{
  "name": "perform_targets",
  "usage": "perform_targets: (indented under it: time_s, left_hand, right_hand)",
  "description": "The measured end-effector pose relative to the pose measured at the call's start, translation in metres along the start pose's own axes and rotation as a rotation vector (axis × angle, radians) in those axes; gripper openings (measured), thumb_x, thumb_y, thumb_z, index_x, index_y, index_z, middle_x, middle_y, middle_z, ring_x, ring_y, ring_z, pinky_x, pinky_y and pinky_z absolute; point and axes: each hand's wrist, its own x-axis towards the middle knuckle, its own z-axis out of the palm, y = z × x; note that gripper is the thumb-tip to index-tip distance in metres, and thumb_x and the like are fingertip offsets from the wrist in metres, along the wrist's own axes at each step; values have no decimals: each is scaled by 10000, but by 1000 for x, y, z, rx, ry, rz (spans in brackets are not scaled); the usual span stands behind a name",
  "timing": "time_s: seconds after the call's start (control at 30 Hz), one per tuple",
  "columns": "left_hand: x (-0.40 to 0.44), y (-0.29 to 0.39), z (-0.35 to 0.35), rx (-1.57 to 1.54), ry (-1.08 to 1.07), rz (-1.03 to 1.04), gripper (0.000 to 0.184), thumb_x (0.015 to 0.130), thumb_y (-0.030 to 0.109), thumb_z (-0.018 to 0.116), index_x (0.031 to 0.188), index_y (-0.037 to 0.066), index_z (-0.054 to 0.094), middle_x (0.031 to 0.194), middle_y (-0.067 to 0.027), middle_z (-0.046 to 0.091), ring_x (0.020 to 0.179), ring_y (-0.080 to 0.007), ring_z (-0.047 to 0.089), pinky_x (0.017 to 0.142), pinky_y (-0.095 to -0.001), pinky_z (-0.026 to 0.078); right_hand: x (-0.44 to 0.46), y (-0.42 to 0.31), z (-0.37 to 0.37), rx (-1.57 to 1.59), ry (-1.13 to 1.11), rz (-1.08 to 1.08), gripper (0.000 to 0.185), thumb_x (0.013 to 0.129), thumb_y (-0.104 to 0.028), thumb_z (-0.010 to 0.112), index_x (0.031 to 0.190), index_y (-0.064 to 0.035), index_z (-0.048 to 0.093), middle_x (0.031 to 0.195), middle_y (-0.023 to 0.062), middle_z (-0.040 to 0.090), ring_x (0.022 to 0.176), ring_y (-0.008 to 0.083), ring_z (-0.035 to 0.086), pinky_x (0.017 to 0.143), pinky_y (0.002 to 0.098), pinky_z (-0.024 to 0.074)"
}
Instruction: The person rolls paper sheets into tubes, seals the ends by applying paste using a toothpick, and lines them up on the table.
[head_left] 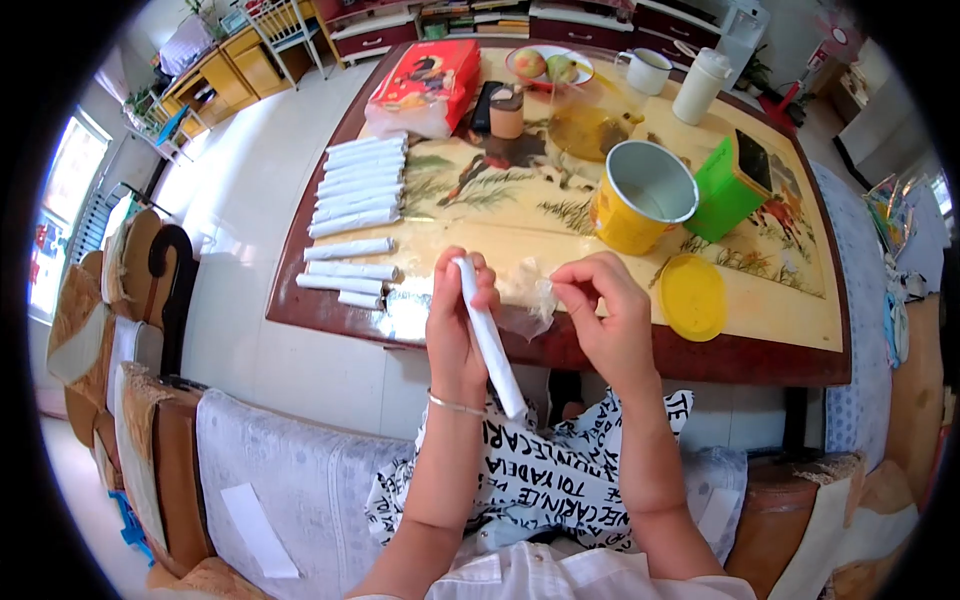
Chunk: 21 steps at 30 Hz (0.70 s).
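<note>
My left hand (452, 325) is wrapped round a white paper roll (492, 350), which slants down towards my lap. My right hand (612, 320) is closed in a pinch on a crumpled clear plastic piece (534, 312) just above the table's near edge. Several similar white rolls (355, 217) lie side by side on the table, left of my hands. To the right of my right hand is a round yellow lid (692, 298).
An open yellow tin (645, 200) and a green box (727, 195) stand on the table (470, 225). Farther back are a red package (425, 85), a brown jar (506, 112), a fruit plate (590, 70), a white mug (645, 72) and a white flask (702, 88).
</note>
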Motion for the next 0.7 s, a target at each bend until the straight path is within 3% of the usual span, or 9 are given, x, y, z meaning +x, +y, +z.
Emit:
perform_targets:
  time_s: [0.27, 0.5, 0.53, 0.6, 0.7]
  left_hand:
    - [46, 39, -20, -317, 215, 205, 163, 954, 95, 508, 1085, 2, 480, 907, -156, 464, 737, -200, 490, 665, -279, 514]
    - [53, 54, -30, -550, 313, 58, 122, 947, 67, 509, 901, -29, 449, 753, -97, 442, 693, -194, 463, 625, -293, 478]
    - [52, 54, -33, -549, 310, 58, 122, 947, 67, 509, 901, -29, 449, 753, -97, 442, 693, -194, 463, 625, -293, 478]
    - [52, 54, -38, -554, 267, 86, 122, 969, 86, 462, 1053, -3, 467, 831, -129, 446, 709, -218, 496, 636, -307, 508]
    - [50, 52, -38, -533, 249, 98, 123, 967, 83, 464, 1057, -1, 467, 834, -131, 449, 709, -218, 495, 634, -306, 507]
  right_hand:
    - [-10, -15, 13, 126, -91, 10, 89, 816, 2, 658, 893, -20, 617, 813, 39, 576, 649, 96, 550, 557, 211, 437]
    - [-16, -19, 32, 204, -119, -17, 158, 806, 31, 659, 947, -23, 612, 822, 48, 567, 671, 106, 560, 574, 222, 457]
    - [-15, -19, 33, 168, -134, -47, 158, 808, 36, 654, 949, -19, 612, 819, 49, 564, 669, 110, 560, 576, 226, 460]
    - [-14, -21, 35, 150, -128, -58, 152, 807, 43, 650, 943, -15, 613, 811, 56, 560, 666, 123, 562, 574, 234, 463]
    - [-13, -18, 37, 98, -106, -116, 142, 802, 45, 651, 927, -15, 618, 812, 65, 562, 658, 136, 561, 566, 243, 461]
